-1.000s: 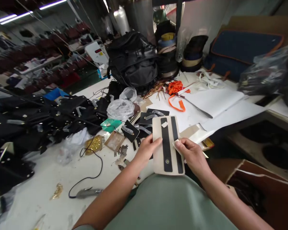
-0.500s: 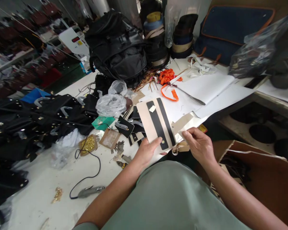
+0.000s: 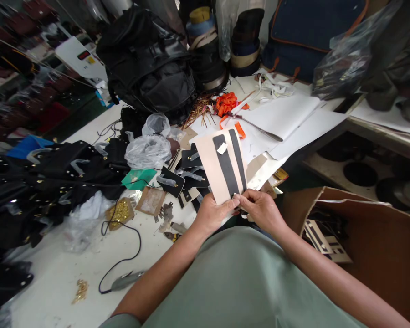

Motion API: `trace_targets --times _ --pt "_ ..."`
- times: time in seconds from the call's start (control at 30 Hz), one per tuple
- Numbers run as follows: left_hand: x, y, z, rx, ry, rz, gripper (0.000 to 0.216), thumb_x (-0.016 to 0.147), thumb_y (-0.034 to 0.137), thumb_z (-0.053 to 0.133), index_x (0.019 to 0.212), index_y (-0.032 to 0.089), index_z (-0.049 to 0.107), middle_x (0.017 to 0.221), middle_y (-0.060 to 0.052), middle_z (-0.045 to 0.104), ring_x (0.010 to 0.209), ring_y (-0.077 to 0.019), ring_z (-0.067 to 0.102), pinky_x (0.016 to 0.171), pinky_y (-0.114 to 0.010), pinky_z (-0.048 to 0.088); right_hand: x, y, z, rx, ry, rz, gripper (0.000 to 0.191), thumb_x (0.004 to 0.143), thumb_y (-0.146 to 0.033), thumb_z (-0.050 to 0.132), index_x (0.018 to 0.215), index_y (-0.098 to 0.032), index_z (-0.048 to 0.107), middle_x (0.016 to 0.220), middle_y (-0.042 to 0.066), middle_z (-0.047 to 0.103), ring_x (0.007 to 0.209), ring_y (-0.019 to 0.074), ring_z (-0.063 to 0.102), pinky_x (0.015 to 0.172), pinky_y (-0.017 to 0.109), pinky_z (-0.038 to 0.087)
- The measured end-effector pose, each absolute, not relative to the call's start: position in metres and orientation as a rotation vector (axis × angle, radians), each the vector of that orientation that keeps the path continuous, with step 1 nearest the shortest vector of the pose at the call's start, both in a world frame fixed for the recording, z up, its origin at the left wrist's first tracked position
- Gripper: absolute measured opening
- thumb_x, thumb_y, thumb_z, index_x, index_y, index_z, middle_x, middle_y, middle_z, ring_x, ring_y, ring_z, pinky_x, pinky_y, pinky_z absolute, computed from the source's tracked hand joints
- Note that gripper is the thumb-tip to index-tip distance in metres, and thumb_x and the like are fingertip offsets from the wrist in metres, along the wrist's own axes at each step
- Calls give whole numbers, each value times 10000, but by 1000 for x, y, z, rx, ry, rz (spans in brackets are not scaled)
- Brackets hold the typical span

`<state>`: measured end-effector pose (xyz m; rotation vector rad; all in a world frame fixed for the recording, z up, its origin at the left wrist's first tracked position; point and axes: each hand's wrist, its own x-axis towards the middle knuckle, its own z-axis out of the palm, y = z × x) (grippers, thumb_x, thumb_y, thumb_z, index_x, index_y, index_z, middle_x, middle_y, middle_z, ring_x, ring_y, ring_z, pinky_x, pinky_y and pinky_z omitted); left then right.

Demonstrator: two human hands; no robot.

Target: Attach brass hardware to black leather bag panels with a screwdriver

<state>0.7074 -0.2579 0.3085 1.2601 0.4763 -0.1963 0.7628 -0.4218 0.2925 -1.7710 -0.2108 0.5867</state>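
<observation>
A flat beige panel [image 3: 208,159] with two black stripes is held tilted up in front of my body. A small off-white sticker [image 3: 222,148] sits near the upper end of the wider stripe. My left hand [image 3: 213,212] grips the panel's lower edge, thumb across the front. My right hand [image 3: 261,207] is closed at the lower end of the stripes, its fingertips meeting my left thumb. What lies between those fingertips is hidden. Behind the panel on the table are black tags [image 3: 171,182] with plastic-wrapped metal fittings.
On the left, black bags [image 3: 71,168] are heaped along the white table [image 3: 51,273]. Gold fittings [image 3: 121,212] fill a small tray, and a corded grey tool [image 3: 126,280] lies nearer. A black backpack [image 3: 150,68] stands behind. To the right, a cardboard box [image 3: 379,241] contains striped panels.
My right hand has moved left, from apart beside the panel to its lower edge, against my left thumb. The panel is slightly more upright. The camera view has shifted a little.
</observation>
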Motion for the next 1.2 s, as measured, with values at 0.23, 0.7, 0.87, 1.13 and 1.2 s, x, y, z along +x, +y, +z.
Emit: trace_targets --times 0.23,0.7,0.87,1.13,1.2 --pt "714 -260 307 1308 580 -80 335 729 362 861 960 139 768 908 -73 782 784 -216 713 702 -318 602 767 -430 308 -1844 -368 677 375 933 -555 634 800 -209 691 686 -12 645 646 153 536 595 269 383" --pt "744 -299 267 1327 594 23 365 741 360 849 1027 145 777 1053 -108 802 955 -255 751 876 -363 601 748 -455 298 -1953 -339 468 355 980 -475 577 748 -206 580 688 -12 548 669 149 488 638 283 368" --pt "790 -279 254 1285 744 60 478 684 328 853 1104 133 737 1045 -108 789 801 -230 736 639 -337 618 728 -474 311 -1747 -264 590 354 989 -503 574 804 -204 608 727 -11 564 685 145 489 636 269 383" --pt "818 -405 313 1343 -115 -586 409 792 440 801 1062 134 777 1064 -126 794 965 -279 737 858 -376 590 723 -509 281 -1639 99 631 453 940 -610 593 978 -176 715 674 1 610 620 162 545 607 283 437" --pt "823 -427 331 1342 -373 -650 484 812 422 792 1213 157 739 1199 -117 763 1052 -288 721 905 -373 570 723 -513 278 -1658 158 586 442 922 -601 623 856 -176 725 693 32 656 676 193 591 654 309 480"
